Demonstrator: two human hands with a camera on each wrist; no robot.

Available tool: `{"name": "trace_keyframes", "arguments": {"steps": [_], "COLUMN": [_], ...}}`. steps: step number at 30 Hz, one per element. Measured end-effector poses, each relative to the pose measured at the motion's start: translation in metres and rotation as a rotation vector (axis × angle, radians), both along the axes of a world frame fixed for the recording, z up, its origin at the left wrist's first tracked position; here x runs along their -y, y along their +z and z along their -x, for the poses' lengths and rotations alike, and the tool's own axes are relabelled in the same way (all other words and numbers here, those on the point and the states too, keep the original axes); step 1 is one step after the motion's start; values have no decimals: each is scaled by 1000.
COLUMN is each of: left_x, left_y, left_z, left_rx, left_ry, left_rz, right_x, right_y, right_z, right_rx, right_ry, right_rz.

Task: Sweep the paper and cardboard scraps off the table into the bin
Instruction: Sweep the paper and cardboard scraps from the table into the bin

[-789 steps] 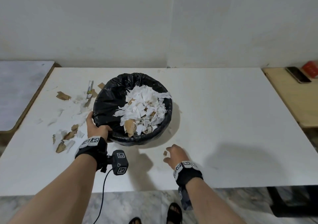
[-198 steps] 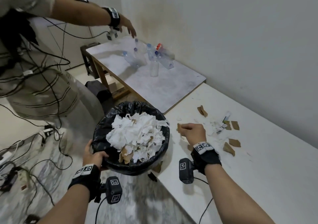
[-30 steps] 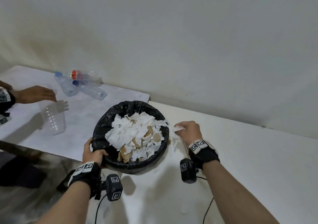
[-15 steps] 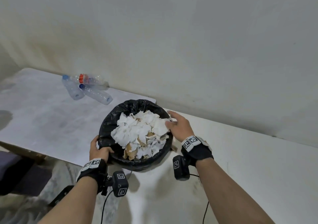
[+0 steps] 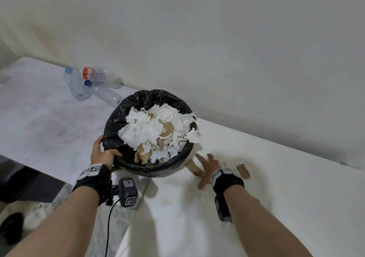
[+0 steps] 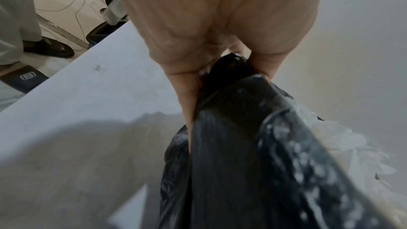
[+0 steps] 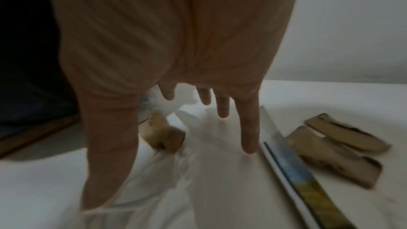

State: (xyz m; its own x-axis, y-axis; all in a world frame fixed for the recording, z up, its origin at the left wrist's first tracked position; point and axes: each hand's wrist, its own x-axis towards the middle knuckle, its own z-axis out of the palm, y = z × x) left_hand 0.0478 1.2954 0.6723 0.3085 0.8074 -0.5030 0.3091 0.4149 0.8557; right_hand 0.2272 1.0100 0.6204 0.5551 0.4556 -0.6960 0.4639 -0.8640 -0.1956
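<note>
A: Why keep the left hand gripping the bin rim, hung just off the table edge?

B: Catches scraps. Right hand spread flat over paper scraps, holding nothing, raking edgeward; cardboard scraps just beside.

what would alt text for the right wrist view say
A right hand, fingers spread and straight, reaches down onto a white table over white paper scraps. Brown cardboard pieces and a printed paper strip lie beside it.
</note>
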Motion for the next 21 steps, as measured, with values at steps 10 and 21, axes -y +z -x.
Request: {"name": "trace_keyframes", "arguments": {"steps": [10, 21], "left_x": [3, 13], "left_y": [-2, 3], "left_z": [2, 34], "left_rx": [32, 18], "left_ry": [61, 36], "left_rz": [61, 47], "right_x": [-20, 18], "right_y": [-22, 3], "right_z": [49, 76], "right_rx": [65, 143], "right_ry": [189, -341], "right_rz": [-95, -303]}}
